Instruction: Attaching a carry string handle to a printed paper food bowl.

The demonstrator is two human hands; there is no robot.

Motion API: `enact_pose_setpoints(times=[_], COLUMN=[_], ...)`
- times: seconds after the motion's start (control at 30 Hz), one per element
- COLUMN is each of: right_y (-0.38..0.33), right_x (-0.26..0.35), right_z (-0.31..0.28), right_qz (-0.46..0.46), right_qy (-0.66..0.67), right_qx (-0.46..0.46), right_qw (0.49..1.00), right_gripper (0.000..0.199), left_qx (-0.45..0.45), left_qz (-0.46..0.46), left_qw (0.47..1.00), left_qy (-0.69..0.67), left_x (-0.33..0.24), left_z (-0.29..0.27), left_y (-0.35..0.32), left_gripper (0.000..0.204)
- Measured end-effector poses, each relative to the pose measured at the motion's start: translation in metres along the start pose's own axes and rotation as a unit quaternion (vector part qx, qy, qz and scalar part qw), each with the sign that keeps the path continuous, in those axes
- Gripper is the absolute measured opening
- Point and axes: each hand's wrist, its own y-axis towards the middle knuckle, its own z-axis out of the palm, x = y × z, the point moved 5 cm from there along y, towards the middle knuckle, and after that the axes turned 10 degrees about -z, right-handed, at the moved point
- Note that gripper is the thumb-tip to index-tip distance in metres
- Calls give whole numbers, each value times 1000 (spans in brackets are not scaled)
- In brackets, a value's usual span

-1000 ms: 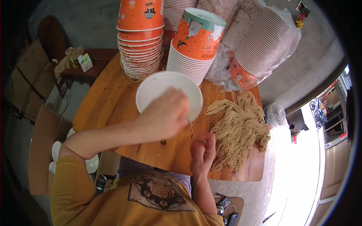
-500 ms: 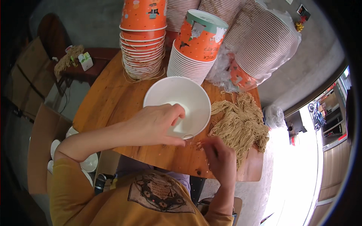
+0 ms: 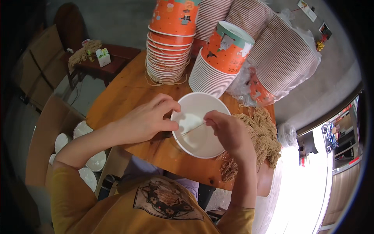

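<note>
A paper bucket (image 3: 196,146), white inside, sits on the wooden table in front of me with its mouth facing up. My left hand (image 3: 152,119) is closed at its left rim, the fingers curled against the edge. Above the bucket's right side, my right hand (image 3: 230,132) pinches a thin tan string (image 3: 193,129). The string runs slantwise down to the left across the mouth; where its lower end is fixed, I cannot tell. A heap of tan string (image 3: 263,136) lies right of the bucket, partly behind my right forearm.
Stacked orange-and-white paper buckets (image 3: 169,58) stand at the back, with another stack (image 3: 212,74) beside them and plastic-wrapped ones (image 3: 286,58) to the right. A cardboard box (image 3: 50,128) at my left holds several white buckets (image 3: 87,177). The wooden table (image 3: 156,156) curves round in front.
My left hand has gone from over the bucket's mouth to its left rim. My right hand has risen from beside the near rim to over the mouth, drawing the string across. The view has shifted.
</note>
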Motion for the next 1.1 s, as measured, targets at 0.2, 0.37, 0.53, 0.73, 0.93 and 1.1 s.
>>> enact_pose_setpoints(times=[0.2, 0.37, 0.53, 0.73, 0.93, 1.1], right_y=[23, 24, 23, 19, 11, 15], right_x=[-4, 0, 1, 0, -12, -10], right_z=[52, 56, 54, 54, 52, 61], right_qz=[-64, -73, -58, -59, -65, -37], right_qy=[-82, -109, -129, -192, -210, -220], right_qx=[88, 101, 95, 117, 73, 122], right_qw=[991, 986, 985, 973, 973, 967], right_gripper=[6, 8, 6, 3, 6, 8], left_qx=[25, 49, 149, 150, 228, 215], left_qz=[-50, -143, -161, -165, -171, -202], left_qw=[991, 988, 974, 974, 958, 954], left_qy=[-120, -40, 61, 33, -4, -43], left_x=[16, 0, 4, 7, 9, 14], left_z=[8, 18, 32, 31, 11, 9], left_y=[0, 10, 26, 26, 30, 26], left_gripper=[7, 19, 21, 20, 16, 14])
